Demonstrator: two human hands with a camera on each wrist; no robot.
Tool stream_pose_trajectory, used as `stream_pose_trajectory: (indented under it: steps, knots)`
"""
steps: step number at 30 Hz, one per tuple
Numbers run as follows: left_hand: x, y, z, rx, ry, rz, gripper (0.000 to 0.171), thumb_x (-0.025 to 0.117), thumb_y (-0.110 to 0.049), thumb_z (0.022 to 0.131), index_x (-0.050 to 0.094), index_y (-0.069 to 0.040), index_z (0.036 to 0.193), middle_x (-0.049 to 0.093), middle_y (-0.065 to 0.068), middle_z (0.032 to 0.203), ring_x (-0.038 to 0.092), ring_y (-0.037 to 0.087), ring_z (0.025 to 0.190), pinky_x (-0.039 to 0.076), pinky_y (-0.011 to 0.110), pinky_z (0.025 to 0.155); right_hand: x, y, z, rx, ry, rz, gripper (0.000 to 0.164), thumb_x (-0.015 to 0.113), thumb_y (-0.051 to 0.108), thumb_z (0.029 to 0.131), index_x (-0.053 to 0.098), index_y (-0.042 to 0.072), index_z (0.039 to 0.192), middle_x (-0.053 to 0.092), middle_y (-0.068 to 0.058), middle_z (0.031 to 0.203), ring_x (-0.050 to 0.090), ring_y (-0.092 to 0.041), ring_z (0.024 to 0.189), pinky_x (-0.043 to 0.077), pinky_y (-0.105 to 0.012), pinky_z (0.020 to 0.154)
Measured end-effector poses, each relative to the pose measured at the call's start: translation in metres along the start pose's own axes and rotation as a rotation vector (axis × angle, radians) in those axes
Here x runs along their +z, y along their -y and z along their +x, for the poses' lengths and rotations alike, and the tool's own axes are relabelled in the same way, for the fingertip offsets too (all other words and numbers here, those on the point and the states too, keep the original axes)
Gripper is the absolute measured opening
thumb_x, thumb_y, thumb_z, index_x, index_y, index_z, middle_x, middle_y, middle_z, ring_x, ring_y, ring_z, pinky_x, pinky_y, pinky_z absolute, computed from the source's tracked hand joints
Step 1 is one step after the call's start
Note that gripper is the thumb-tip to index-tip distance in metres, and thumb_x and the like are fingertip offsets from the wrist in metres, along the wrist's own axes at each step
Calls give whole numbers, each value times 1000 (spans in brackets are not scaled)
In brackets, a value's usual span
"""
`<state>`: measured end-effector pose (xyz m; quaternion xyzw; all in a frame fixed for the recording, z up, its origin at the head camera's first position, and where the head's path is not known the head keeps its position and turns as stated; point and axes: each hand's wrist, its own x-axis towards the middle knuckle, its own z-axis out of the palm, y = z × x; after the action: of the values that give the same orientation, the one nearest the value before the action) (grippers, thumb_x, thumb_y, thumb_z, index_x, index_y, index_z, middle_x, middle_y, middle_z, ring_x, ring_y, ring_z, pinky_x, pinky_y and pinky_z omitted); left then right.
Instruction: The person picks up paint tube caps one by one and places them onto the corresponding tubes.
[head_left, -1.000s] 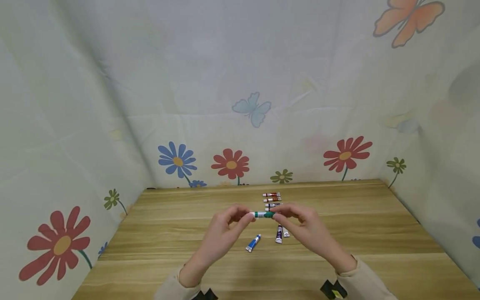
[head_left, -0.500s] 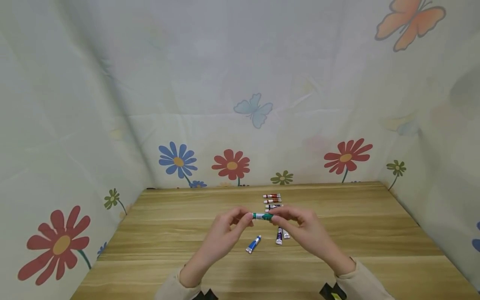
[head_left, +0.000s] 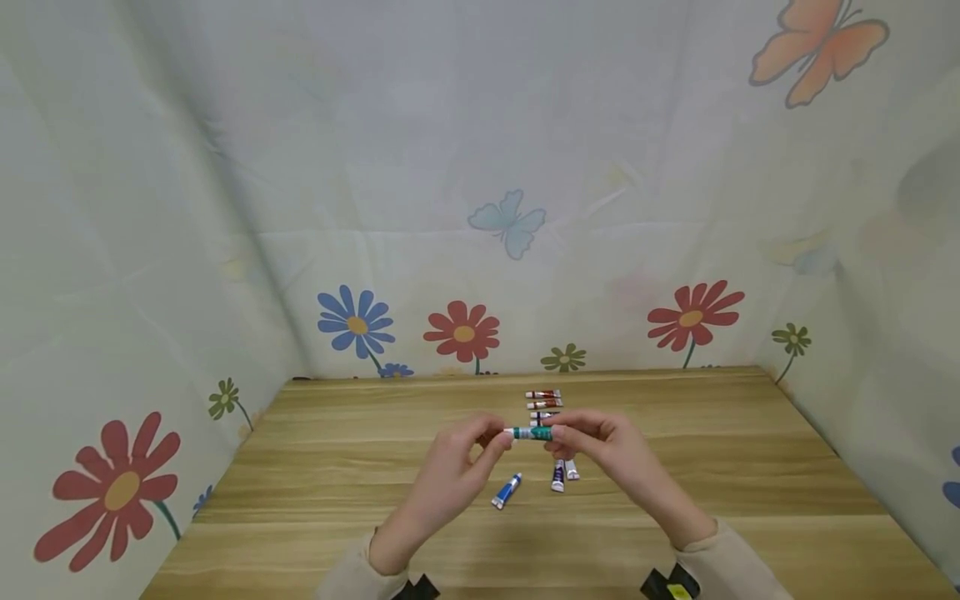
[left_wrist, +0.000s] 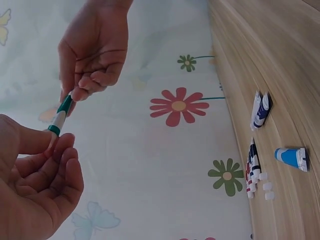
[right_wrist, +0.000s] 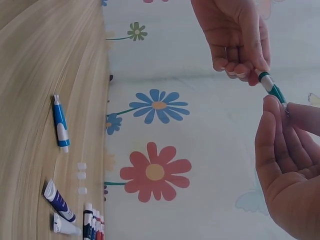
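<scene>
A green-and-white paint tube (head_left: 532,433) is held level above the table between both hands. My left hand (head_left: 457,467) pinches its white cap end between thumb and fingers; the left wrist view has those fingertips covering much of the cap. At the flat tail end, my right hand (head_left: 611,458) pinches the tube between thumb and forefinger. The green band and white label of the tube (right_wrist: 270,85) show between the two hands in the right wrist view. Below the hands, a blue paint tube (head_left: 507,491) lies on the wooden table (head_left: 337,450).
A purple tube (head_left: 558,476) and a white tube (head_left: 572,470) lie side by side near my right hand. Farther back are red tubes (head_left: 543,394) and dark tubes in a column. Small white caps (left_wrist: 268,186) sit beside them. Printed cloth (head_left: 390,167) encloses the table.
The paint tube has shifted slightly right in the head view, and more of its white cap shows beside my left fingertips. The tubes on the table stay put.
</scene>
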<state>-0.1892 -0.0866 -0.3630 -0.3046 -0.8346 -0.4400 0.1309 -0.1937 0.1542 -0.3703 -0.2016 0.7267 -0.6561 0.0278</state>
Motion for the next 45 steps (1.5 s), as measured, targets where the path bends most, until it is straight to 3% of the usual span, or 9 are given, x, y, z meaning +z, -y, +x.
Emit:
stream_pose_trajectory:
  steps: [6, 11, 18, 26, 35, 39, 45]
  knots:
    - [1, 5, 5, -19, 8, 29, 15, 65, -22, 100, 72, -9, 101, 66, -9, 84, 58, 8, 74, 54, 29, 68, -4, -4, 5, 37, -32, -7, 33, 68, 26, 98, 68, -1, 117, 75, -10, 97, 71, -29, 88, 57, -41, 84]
    - [3, 13, 12, -102, -9, -36, 22, 68, -30, 98, 75, -10, 104, 71, -7, 88, 63, 9, 77, 55, 29, 73, -6, -10, 11, 30, -92, -11, 31, 69, 27, 97, 66, 0, 111, 75, -11, 96, 71, -33, 90, 57, -40, 83]
    - [10, 25, 30, -223, -17, -107, 25, 69, -32, 97, 75, -11, 109, 72, -3, 95, 63, 13, 82, 54, 28, 73, -11, -22, 26, 27, -146, -24, 34, 66, 27, 100, 66, -4, 115, 73, -17, 102, 70, -25, 93, 57, -34, 84]
    - [29, 48, 57, -216, -50, -83, 24, 68, -31, 98, 76, -11, 109, 73, -1, 99, 64, 14, 86, 54, 35, 80, -21, -43, 45, 60, -249, -30, 36, 65, 25, 101, 65, -5, 120, 70, -19, 110, 68, -26, 98, 57, -35, 84]
    - [50, 77, 71, -270, -80, -113, 24, 70, -28, 97, 76, -8, 109, 72, 0, 99, 61, 13, 85, 51, 32, 75, -27, -64, 58, 127, -308, -37, 34, 68, 24, 99, 68, -4, 118, 70, -11, 104, 65, -33, 102, 56, -39, 87]
    - [55, 88, 74, -286, -82, -116, 20, 71, -24, 97, 76, -7, 107, 71, -1, 94, 59, 14, 81, 49, 30, 72, -30, -78, 64, 138, -307, -20, 31, 69, 17, 97, 66, -5, 118, 70, -16, 105, 67, -24, 92, 56, -42, 87]
    - [64, 104, 75, -321, -61, -116, 14, 70, -17, 96, 76, -6, 102, 71, 1, 93, 63, 16, 84, 53, 33, 75, -30, -97, 72, 184, -324, -36, 30, 70, 13, 95, 63, -6, 118, 71, -13, 100, 66, -15, 83, 57, -35, 82]
